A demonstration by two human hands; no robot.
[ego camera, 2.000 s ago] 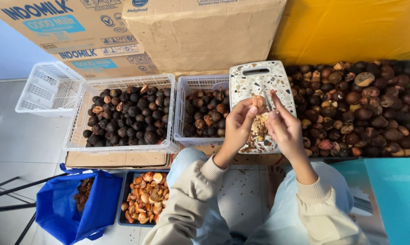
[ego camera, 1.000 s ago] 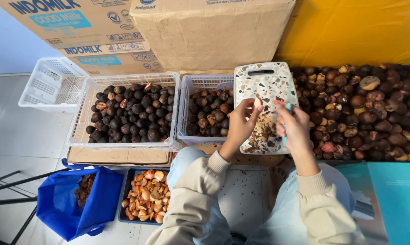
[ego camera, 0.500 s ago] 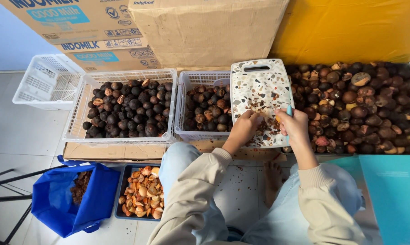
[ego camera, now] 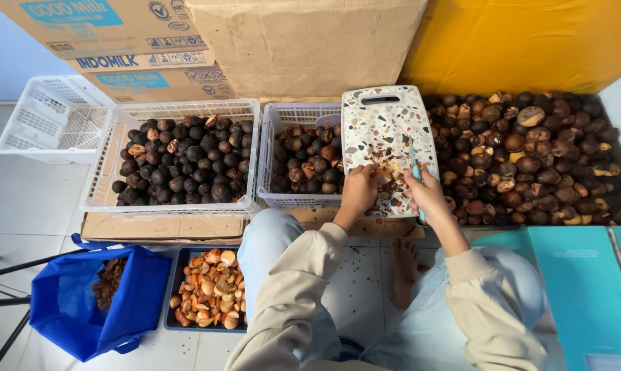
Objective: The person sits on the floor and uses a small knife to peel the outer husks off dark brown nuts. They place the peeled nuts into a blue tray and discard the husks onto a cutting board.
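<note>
Both hands are down on the speckled terrazzo-style cutting board, which sits propped across the edge of a white basket and the big pile of dark brown nuts. The left hand has its fingers curled around a small nut piece near the board's lower middle, and the right hand is clenched on a small teal-handled knife, blade end up by the scraps. Just left of the fingers is the white basket half full of dark nuts, further left a bigger white basket loaded with blackish ones, then an empty white basket past that. Below the left hand, by the person's knee, there's a dark tray of peeled orange kernels and a blue bag with brown shell bits in it. Cardboard boxes and a yellow sheet run along the back. It's all on a pale tiled floor, crumbs scattered near a bare foot.
</note>
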